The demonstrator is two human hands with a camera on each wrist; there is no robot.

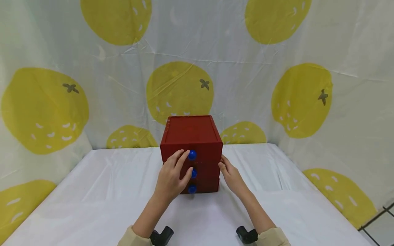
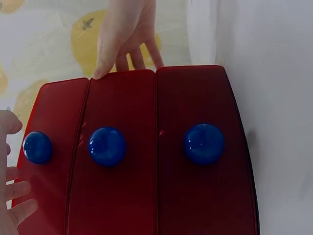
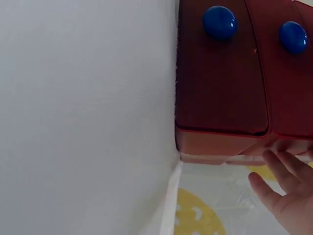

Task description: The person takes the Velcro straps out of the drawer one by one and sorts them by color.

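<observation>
A small red cabinet of three stacked drawers stands on the white-covered table, each drawer front bearing a round blue knob. My left hand is in front of it with fingers spread. Its index fingertip comes right beside the top knob, and its thumb tip overlaps the edge of the middle knob in the head view. The bottom knob is free of either hand. On the cabinet's right side, my right hand rests its extended fingers against the wall, thumb near the front edge of the middle drawer.
Behind the table hangs a pale curtain with large yellow fruit prints. White cloth covers the table on both sides of the cabinet. Black curved pieces sit at both wrists, beside beige sleeves. Tiles show at the lower right.
</observation>
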